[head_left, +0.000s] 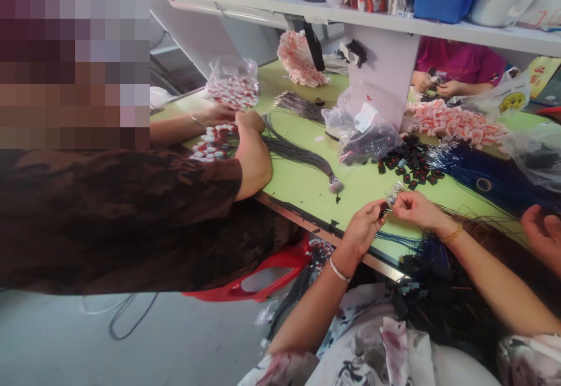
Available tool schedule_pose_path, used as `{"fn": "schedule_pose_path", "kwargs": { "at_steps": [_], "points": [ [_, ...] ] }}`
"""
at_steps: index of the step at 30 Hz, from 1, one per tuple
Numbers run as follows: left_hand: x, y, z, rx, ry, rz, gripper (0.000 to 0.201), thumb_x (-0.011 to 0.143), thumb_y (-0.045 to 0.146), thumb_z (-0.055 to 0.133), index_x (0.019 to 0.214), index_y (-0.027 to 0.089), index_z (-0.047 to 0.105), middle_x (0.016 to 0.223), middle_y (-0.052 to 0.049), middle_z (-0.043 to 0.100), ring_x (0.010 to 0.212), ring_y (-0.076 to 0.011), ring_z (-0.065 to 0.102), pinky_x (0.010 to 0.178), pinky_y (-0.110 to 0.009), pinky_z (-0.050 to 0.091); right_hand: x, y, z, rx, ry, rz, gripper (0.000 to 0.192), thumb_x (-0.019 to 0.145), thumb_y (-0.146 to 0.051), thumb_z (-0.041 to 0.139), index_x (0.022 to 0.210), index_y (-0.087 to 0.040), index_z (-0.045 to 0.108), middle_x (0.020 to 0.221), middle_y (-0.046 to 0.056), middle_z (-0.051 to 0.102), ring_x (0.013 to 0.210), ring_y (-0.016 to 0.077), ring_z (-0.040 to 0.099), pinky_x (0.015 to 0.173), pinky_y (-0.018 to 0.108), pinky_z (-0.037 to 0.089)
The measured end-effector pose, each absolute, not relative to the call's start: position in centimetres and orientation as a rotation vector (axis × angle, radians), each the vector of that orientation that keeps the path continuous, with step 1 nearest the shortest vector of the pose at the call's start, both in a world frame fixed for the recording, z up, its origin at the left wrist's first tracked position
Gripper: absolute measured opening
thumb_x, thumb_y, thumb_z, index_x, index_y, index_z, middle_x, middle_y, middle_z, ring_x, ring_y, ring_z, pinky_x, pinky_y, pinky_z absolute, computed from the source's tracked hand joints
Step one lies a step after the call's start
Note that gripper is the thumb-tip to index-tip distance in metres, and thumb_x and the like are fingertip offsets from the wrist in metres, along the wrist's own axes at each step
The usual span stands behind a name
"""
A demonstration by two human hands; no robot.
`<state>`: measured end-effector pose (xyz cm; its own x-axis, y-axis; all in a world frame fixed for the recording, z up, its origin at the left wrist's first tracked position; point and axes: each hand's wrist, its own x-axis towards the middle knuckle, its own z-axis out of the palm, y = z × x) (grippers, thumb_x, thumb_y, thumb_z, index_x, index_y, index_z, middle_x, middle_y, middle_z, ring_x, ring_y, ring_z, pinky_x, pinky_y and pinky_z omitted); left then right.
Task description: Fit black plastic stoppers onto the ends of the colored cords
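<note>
My left hand point(363, 227), with a white bracelet at its wrist, is closed on a small black connector point(384, 209) with a reddish mark. Close beside it, my right hand point(412, 208) pinches a thin wire whose pale metal tip point(390, 210) meets the connector. Just behind my right fingers, a cluster of silver wire terminals point(394, 190) sticks up. A heap of loose black connectors point(414, 164) lies beyond my hands on the green tabletop point(293, 181). Blue wires point(401, 240) run along the table edge under my right forearm.
At left a co-worker's hand point(254, 141) touches bundled grey wires point(298, 152) with red-white connectors point(214, 143). Another person's hand point(543, 228) shows at right. Opposite are a co-worker's hands point(438, 85) and pink-white connectors point(460, 120). A shelf point(263, 3) overhangs the table; a red stool point(263, 275) stands below.
</note>
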<state>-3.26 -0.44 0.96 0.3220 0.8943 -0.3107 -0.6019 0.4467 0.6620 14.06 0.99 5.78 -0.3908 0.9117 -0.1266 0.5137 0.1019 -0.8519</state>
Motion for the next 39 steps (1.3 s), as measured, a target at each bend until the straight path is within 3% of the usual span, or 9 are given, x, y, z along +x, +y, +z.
{"fn": "schedule_pose_path", "kwargs": {
  "at_steps": [8,23,29,39],
  "points": [
    [-2.9,-0.5,0.8,0.340,0.683,1.041,0.015,0.074,0.016,0.069,0.086,0.015,0.060,0.081,-0.002,0.059,0.070,-0.0083,0.057,0.067,-0.020,0.048,13.7,0.6,6.0,-1.369,-1.995,1.193,0.012,0.073,-0.023,0.053,0.062,-0.022,0.048,0.067,0.007,0.059,0.062,0.0160,0.049,0.060,0.032,0.041],
    [-3.2,-0.8,1.0,0.408,0.743,1.051,0.031,0.063,0.020,0.079,0.085,0.015,0.057,0.077,0.001,0.060,0.065,-0.0071,0.057,0.062,-0.020,0.047,13.7,1.0,4.2,-1.343,-2.101,1.000,0.008,0.069,-0.020,0.054,0.063,-0.016,0.053,0.058,-0.003,0.052,0.053,0.0086,0.042,0.052,0.021,0.031],
    [-2.4,-1.2,1.2,0.509,0.844,1.112,0.036,0.061,0.027,0.080,0.082,0.015,0.054,0.068,0.001,0.060,0.060,-0.0081,0.056,0.057,-0.021,0.045,13.2,0.6,4.8,-1.347,-2.224,0.816,0.010,0.071,-0.020,0.057,0.062,-0.017,0.052,0.055,-0.004,0.050,0.050,0.0082,0.038,0.052,0.022,0.026],
    [-1.9,-1.3,1.0,0.607,0.931,1.169,0.037,0.062,0.032,0.078,0.082,0.015,0.052,0.064,0.002,0.060,0.055,-0.0079,0.055,0.057,-0.022,0.044,13.2,0.8,4.5,-1.338,-2.235,0.830,0.012,0.071,-0.018,0.054,0.060,-0.017,0.051,0.052,-0.005,0.049,0.047,0.0072,0.036,0.047,0.020,0.024]
  ]
}}
